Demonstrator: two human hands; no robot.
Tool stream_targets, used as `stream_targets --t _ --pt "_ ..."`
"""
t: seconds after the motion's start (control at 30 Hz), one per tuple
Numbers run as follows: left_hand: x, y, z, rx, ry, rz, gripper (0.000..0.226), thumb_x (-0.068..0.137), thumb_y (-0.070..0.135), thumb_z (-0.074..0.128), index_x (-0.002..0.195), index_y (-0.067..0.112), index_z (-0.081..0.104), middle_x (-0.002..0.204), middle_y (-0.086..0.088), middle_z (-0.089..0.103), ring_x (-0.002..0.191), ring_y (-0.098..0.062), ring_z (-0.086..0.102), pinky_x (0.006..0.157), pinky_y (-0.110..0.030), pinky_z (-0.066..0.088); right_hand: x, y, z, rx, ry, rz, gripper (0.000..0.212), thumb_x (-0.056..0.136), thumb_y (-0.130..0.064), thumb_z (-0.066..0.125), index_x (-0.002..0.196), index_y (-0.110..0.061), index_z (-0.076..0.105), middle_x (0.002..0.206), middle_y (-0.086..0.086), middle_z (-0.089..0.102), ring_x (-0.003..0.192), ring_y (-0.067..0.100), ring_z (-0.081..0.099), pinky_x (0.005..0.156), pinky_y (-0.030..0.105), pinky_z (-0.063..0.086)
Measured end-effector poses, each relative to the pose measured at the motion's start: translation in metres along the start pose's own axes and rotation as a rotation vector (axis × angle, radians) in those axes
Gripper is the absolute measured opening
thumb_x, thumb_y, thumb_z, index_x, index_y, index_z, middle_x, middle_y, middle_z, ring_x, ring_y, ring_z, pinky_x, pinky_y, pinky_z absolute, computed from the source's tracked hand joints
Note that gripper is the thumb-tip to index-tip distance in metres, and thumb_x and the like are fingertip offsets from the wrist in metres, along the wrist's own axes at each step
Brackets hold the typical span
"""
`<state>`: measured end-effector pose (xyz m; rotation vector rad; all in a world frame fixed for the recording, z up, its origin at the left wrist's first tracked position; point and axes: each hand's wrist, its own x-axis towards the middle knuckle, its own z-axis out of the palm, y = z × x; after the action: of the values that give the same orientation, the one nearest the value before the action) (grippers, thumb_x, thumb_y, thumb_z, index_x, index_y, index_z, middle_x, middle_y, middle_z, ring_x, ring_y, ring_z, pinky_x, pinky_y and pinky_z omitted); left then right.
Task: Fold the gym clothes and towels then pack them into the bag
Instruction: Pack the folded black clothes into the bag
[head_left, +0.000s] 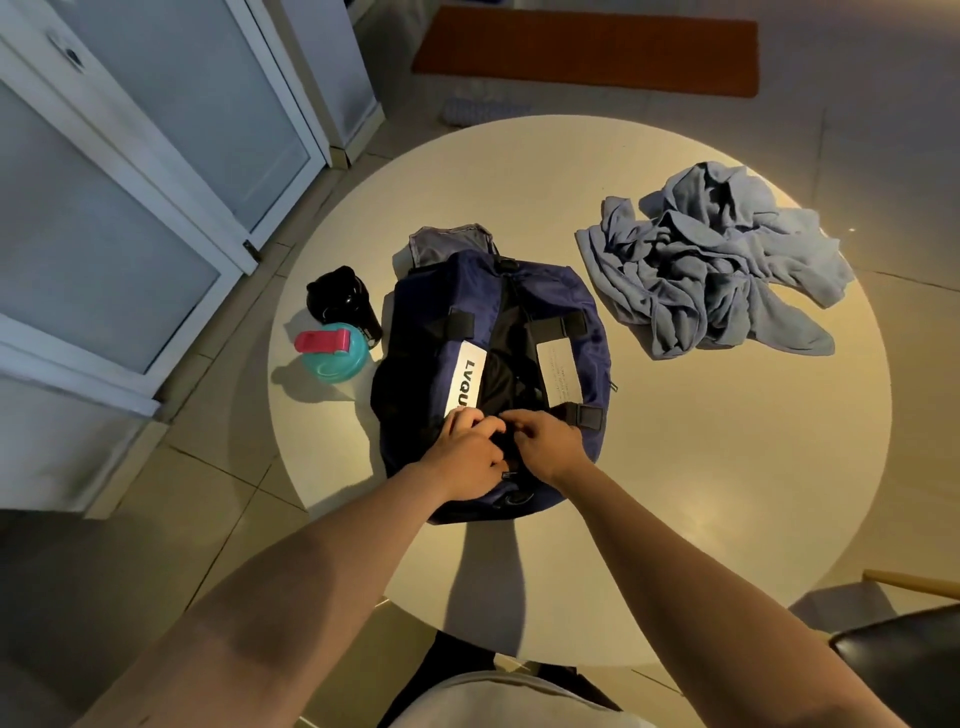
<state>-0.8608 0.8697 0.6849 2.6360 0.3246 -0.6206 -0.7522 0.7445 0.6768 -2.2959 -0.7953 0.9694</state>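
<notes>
A navy and black duffel bag (566, 312) with white label panels lies lengthwise on the round table (701, 493). My left hand (470, 452) and my right hand (545, 441) rest together on the bag's near end, fingers pinched on the black strap or zipper part there. A crumpled pale blue towel (711, 270) lies in a heap at the table's far right, apart from the bag. A folded grey cloth (449, 244) peeks out behind the bag's far end.
A black bottle (340, 301) and a teal bottle with a pink lid (332, 353) stand at the table's left edge beside the bag. White cabinet doors (130, 208) line the left. An orange mat (582, 54) lies on the floor beyond. A dark chair (904, 654) sits at lower right.
</notes>
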Motion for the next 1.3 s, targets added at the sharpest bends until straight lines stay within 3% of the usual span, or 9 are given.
stream_targets --t 0.27,0.43,0.53,0.67,0.77,0.9,1.1,1.2,1.3 --pt "-0.032 -0.007 -0.001 0.132 0.382 -0.032 0.047 0.093 0.045 0.041 0.071 0.018 0.072 0.083 0.001 0.070 0.101 -0.019 0.058 0.120 -0.045 0.022 0.026 -0.031 0.014 -0.360 -0.439 0.026 0.050 0.104 -0.027 0.038 0.147 -0.052 0.036 0.166 -0.015 0.010 0.154 0.028 -0.004 0.113 0.074 0.000" --pt "-0.040 -0.008 -0.008 0.169 0.468 -0.074 0.045 0.088 0.051 0.050 0.060 0.022 0.068 0.065 0.000 0.065 0.086 -0.019 0.059 0.121 -0.048 0.020 0.036 -0.040 0.014 -0.384 -0.535 0.119 0.049 0.100 -0.018 0.039 0.145 -0.036 0.048 0.156 0.000 0.037 0.144 0.035 0.030 0.115 0.059 0.026" --pt "-0.036 -0.009 -0.010 0.106 0.513 -0.074 0.040 0.088 0.048 0.048 0.063 0.022 0.064 0.069 0.001 0.065 0.091 -0.023 0.055 0.118 -0.048 0.025 0.035 -0.040 0.006 -0.088 -0.426 0.005 0.052 0.091 0.000 0.042 0.127 -0.028 0.068 0.130 -0.001 0.064 0.122 0.024 0.057 0.104 0.037 0.045" --pt "-0.029 -0.011 -0.008 0.109 0.502 -0.136 0.025 0.090 0.046 0.046 0.078 0.028 0.058 0.085 0.010 0.053 0.099 -0.020 0.050 0.121 -0.051 0.018 0.037 -0.037 -0.001 0.238 0.081 -0.021 0.048 0.094 -0.003 0.043 0.132 -0.024 0.064 0.139 0.006 0.056 0.125 0.024 0.053 0.105 0.029 0.040" --pt "-0.023 -0.010 -0.005 0.075 0.528 -0.211 0.014 0.085 0.034 0.061 0.097 0.028 0.067 0.123 0.003 0.056 0.123 -0.027 0.047 0.120 -0.059 0.014 0.037 -0.044 0.000 0.402 -0.089 0.104 0.054 0.105 -0.020 0.041 0.157 -0.023 0.028 0.160 0.008 0.034 0.144 0.025 0.035 0.113 0.029 0.027" --pt "-0.013 -0.003 -0.009 -0.045 0.496 -0.390 0.053 0.086 0.012 0.066 0.135 0.027 0.053 0.167 -0.012 0.005 0.151 -0.037 0.010 0.122 -0.053 0.020 0.040 -0.054 0.011 0.716 -0.242 0.241 0.057 0.109 -0.029 0.035 0.161 -0.025 0.011 0.164 0.005 0.022 0.150 0.022 0.024 0.118 0.032 0.023" --pt "-0.006 -0.002 -0.011 -0.017 0.289 -0.417 0.073 0.095 0.011 0.056 0.158 0.022 0.021 0.154 -0.009 0.032 0.139 -0.030 0.034 0.115 -0.040 0.031 0.051 -0.061 0.015 0.465 -0.245 0.283 0.055 0.103 -0.053 0.026 0.156 -0.036 0.029 0.166 -0.005 0.016 0.154 0.028 0.007 0.124 0.048 0.003" --pt "-0.009 -0.005 -0.014 -0.015 0.370 -0.399 0.075 0.094 0.010 0.055 0.159 0.025 0.021 0.146 -0.006 0.039 0.132 -0.027 0.042 0.109 -0.039 0.035 0.057 -0.047 0.022 0.733 -0.248 0.430 0.079 0.079 -0.084 0.046 0.141 -0.034 0.053 0.152 0.003 0.047 0.139 0.029 0.042 0.118 0.050 0.031" --pt "-0.013 -0.009 -0.022 -0.056 0.468 -0.374 0.071 0.093 0.010 0.051 0.158 0.029 0.026 0.132 -0.004 0.049 0.121 -0.026 0.048 0.103 -0.038 0.038 0.057 -0.049 0.021 0.901 -0.257 0.438 0.073 0.090 -0.072 0.044 0.141 -0.020 0.054 0.137 0.004 0.061 0.122 0.023 0.058 0.111 0.042 0.042"
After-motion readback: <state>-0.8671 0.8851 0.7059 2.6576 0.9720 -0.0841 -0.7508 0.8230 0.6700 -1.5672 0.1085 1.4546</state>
